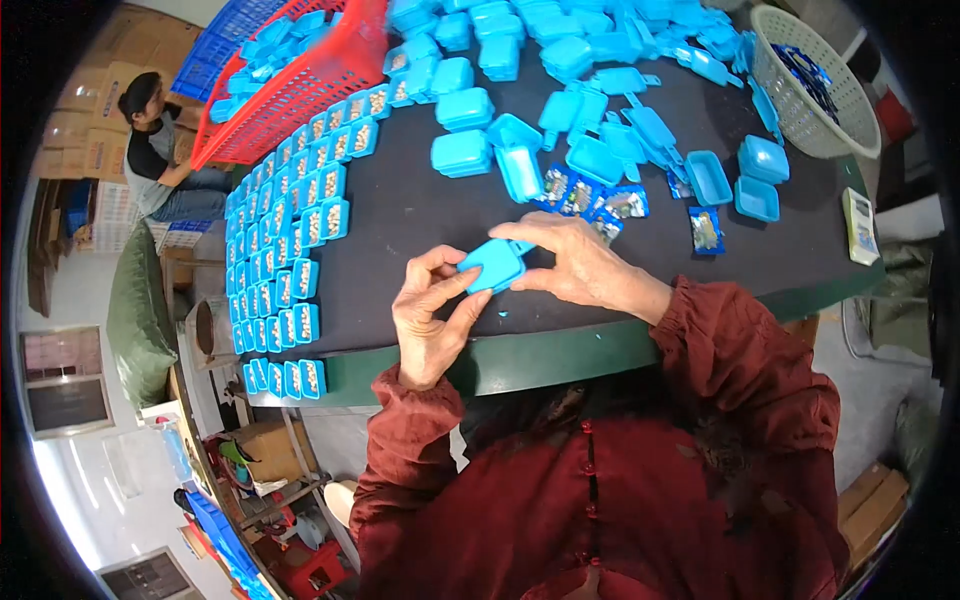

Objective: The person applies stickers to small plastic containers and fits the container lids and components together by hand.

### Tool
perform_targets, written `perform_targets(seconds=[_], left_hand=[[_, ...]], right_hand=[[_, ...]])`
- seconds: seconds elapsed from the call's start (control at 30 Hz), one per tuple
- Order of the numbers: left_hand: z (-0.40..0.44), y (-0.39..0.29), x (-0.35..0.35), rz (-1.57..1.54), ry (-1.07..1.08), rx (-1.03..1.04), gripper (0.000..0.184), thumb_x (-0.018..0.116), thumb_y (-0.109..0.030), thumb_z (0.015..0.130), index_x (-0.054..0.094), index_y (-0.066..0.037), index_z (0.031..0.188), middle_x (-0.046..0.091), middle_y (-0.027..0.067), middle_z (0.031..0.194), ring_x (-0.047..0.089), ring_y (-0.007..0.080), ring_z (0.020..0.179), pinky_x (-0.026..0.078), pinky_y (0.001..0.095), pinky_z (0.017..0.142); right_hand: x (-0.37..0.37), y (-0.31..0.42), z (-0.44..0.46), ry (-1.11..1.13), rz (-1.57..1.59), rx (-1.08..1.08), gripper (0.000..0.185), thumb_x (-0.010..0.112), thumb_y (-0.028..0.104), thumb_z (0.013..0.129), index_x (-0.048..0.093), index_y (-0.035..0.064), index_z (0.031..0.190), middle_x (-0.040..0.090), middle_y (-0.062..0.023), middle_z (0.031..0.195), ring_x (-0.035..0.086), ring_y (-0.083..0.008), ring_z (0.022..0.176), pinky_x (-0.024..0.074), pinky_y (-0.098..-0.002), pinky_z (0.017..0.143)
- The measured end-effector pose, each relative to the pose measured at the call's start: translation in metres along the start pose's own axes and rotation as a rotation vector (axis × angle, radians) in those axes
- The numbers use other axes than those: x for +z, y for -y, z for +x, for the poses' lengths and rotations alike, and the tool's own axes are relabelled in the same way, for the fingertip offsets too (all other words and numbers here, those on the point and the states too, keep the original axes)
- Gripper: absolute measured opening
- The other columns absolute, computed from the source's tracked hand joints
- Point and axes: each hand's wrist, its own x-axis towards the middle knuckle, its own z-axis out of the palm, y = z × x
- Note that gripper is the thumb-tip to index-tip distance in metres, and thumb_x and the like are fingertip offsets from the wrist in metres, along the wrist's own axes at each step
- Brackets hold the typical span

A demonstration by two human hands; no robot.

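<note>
A small light-blue plastic box (496,264) is held between both hands above the dark tabletop, its flat lid side facing up. My left hand (435,312) pinches its left end, thumb on top. At the other end, my right hand (585,262) grips the box near its tab with thumb and fingers. What is inside it cannot be seen. Just beyond the right hand lie several shiny blue packets (580,195) and an open blue box (520,172). Rows of blue boxes with small pale pieces (333,220) stand on the left.
A red basket (300,95) of blue boxes stands at the back left. Blue boxes and lids (570,55) are heaped at the back. A pale basket (822,110) with dark-blue packets is at the right. Another person (155,150) sits at far left. The green table edge (560,355) runs before me.
</note>
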Motion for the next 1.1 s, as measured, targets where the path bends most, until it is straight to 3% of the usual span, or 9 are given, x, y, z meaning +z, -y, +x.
perform_targets(seconds=[0.07,0.13,0.33,0.53,0.6,0.7,0.8,0.97,1.1], left_hand=[[0.002,-0.004,-0.002,0.063,-0.006,0.008,0.026,0.073,0.004,0.067,0.069,-0.001,0.093,0.056,0.0103,0.113,0.054,0.021,0.092,0.046,0.0309,0.08],[0.004,0.006,-0.004,0.235,0.028,0.202,0.028,0.072,0.001,0.068,0.068,-0.003,0.095,0.059,0.0104,0.111,0.055,0.0249,0.093,0.046,0.0349,0.081],[0.005,0.0,-0.001,0.234,0.076,0.237,0.033,0.067,0.0,0.073,0.064,-0.002,0.106,0.058,0.0138,0.117,0.055,0.0288,0.097,0.046,0.0372,0.085],[-0.002,0.003,0.006,0.48,0.009,0.404,0.034,0.066,0.002,0.074,0.062,0.001,0.108,0.055,0.017,0.122,0.056,0.0305,0.097,0.047,0.0388,0.085],[-0.002,0.007,0.005,0.494,-0.02,0.429,0.035,0.065,0.003,0.074,0.061,0.001,0.109,0.056,0.0176,0.122,0.057,0.0312,0.097,0.047,0.0391,0.085],[-0.002,0.008,0.007,0.46,0.034,0.403,0.04,0.067,0.004,0.072,0.06,0.001,0.111,0.057,0.0173,0.12,0.059,0.0325,0.095,0.05,0.0387,0.082],[0.001,0.004,0.002,0.327,0.063,0.28,0.032,0.068,0.002,0.072,0.064,0.003,0.104,0.06,0.0168,0.116,0.06,0.0299,0.094,0.05,0.0361,0.082],[0.002,0.001,0.003,0.34,0.076,0.257,0.029,0.067,0.003,0.073,0.065,0.003,0.102,0.061,0.0168,0.115,0.061,0.0291,0.094,0.05,0.0347,0.082],[0.004,0.002,-0.001,0.316,0.105,0.237,0.029,0.066,0.004,0.075,0.065,0.003,0.103,0.061,0.0163,0.116,0.061,0.0288,0.095,0.05,0.0341,0.083]], right_hand=[[0.002,-0.006,-0.001,-0.031,0.039,-0.058,0.052,0.077,0.01,0.067,0.057,0.0062,0.116,0.06,-0.0088,0.092,0.055,-0.0226,0.076,0.0437,-0.0322,0.069],[-0.001,0.001,0.004,0.008,0.079,-0.055,0.052,0.076,0.007,0.066,0.058,0.0043,0.115,0.06,-0.0092,0.092,0.056,-0.0228,0.076,0.0441,-0.0318,0.069],[-0.001,0.01,0.004,0.034,0.051,-0.018,0.052,0.074,0.006,0.066,0.058,0.0013,0.115,0.059,-0.0113,0.1,0.056,-0.025,0.083,0.0453,-0.0328,0.076],[-0.003,0.023,0.001,-0.041,-0.55,-0.245,0.058,0.072,0.014,0.069,0.051,0.0038,0.122,0.053,-0.0094,0.113,0.049,-0.028,0.103,0.0399,-0.0372,0.086],[-0.004,0.026,0.006,-0.018,-0.572,-0.239,0.058,0.071,0.017,0.069,0.051,0.0027,0.122,0.053,-0.0101,0.114,0.049,-0.0284,0.105,0.0395,-0.0382,0.087],[-0.007,0.023,0.003,0.049,-0.654,-0.254,0.058,0.069,0.02,0.07,0.05,0.0014,0.122,0.053,-0.01,0.112,0.049,-0.0272,0.105,0.039,-0.0371,0.086],[0.001,0.01,0.001,-0.013,-0.655,-0.295,0.055,0.07,0.018,0.067,0.052,0.0011,0.116,0.054,-0.0073,0.102,0.051,-0.0235,0.099,0.0389,-0.0335,0.082],[0.008,0.005,-0.001,-0.096,-0.673,-0.335,0.056,0.073,0.018,0.063,0.051,0.002,0.112,0.052,-0.0058,0.092,0.049,-0.0211,0.093,0.0387,-0.0304,0.08],[0.006,0.008,-0.002,-0.083,-0.673,-0.298,0.056,0.074,0.017,0.066,0.051,0.0024,0.115,0.054,-0.006,0.096,0.052,-0.0221,0.092,0.0402,-0.0316,0.078]])
